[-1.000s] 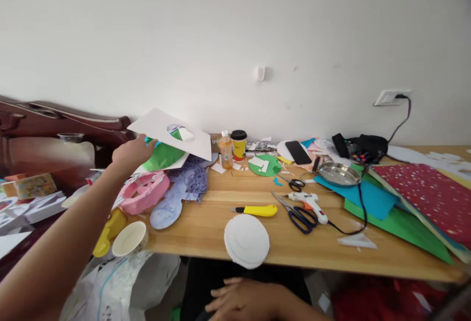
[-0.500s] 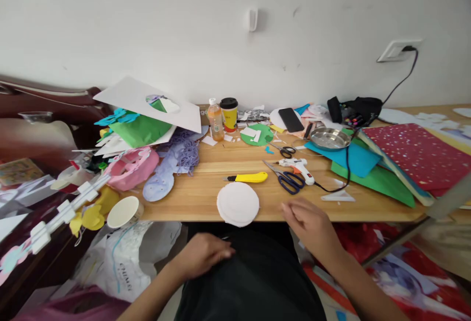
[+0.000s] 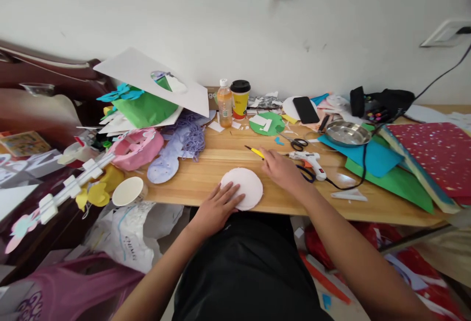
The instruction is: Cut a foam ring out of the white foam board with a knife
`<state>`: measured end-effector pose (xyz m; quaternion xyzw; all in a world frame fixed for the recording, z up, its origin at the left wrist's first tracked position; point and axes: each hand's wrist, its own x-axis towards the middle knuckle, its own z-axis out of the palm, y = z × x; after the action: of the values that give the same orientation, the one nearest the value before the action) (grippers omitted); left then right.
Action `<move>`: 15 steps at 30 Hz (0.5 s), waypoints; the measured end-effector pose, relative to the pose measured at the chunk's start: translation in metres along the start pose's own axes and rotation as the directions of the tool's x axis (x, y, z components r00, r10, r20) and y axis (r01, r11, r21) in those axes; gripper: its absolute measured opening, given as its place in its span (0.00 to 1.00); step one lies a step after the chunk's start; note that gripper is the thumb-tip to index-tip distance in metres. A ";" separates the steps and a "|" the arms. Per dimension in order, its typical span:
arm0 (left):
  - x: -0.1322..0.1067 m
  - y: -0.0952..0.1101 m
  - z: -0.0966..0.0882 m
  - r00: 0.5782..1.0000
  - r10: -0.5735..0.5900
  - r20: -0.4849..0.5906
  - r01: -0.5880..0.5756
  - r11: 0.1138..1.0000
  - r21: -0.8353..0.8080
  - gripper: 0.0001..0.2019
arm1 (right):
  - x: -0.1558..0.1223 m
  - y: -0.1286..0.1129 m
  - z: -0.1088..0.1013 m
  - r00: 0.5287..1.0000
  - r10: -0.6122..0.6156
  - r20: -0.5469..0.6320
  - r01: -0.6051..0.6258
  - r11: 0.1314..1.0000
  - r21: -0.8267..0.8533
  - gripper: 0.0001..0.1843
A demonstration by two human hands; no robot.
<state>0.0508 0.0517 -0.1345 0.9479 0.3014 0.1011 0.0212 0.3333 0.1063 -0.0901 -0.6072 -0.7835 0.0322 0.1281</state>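
A round white disc, perhaps stacked paper or foam, lies at the front edge of the wooden table. My left hand rests flat on its left side, fingers spread. Just beyond the disc, my right hand is closed round the yellow utility knife; the knife's front end points left and its handle is mostly covered. Beside that hand are the dark-handled scissors, partly hidden by it, and a white glue gun.
Bottle and yellow cup stand by the wall. Metal dish, phone and coloured sheets lie right, crossed by a black cord. Paper bowl, pink paper piece and purple yarn are left.
My left hand has moved from my lap onto the white disc. My right hand has reached forward and left and taken hold of the yellow utility knife. The view has shifted.
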 end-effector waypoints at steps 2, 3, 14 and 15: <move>-0.002 -0.003 -0.005 0.999 0.020 0.031 -0.019 0.999 -0.031 0.24 | -0.014 0.002 -0.008 1.000 -0.015 -0.015 0.017 0.988 0.156 0.28; -0.003 -0.005 -0.007 0.999 0.018 0.033 -0.017 0.999 -0.044 0.25 | -0.022 0.001 -0.012 0.998 -0.056 -0.001 0.055 0.974 0.218 0.27; -0.001 -0.018 -0.007 0.997 -0.068 -0.039 0.069 0.998 0.012 0.36 | -0.033 -0.018 -0.016 0.984 -0.133 0.121 0.124 0.989 0.079 0.24; -0.002 -0.016 -0.005 0.996 -0.076 -0.040 0.076 0.997 0.015 0.34 | -0.026 -0.016 -0.018 0.970 -0.192 0.148 0.185 0.981 0.056 0.24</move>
<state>0.0390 0.0638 -0.1312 0.9337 0.3385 0.1164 0.0115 0.3286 0.0748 -0.0734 -0.5230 -0.8442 0.0827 0.0832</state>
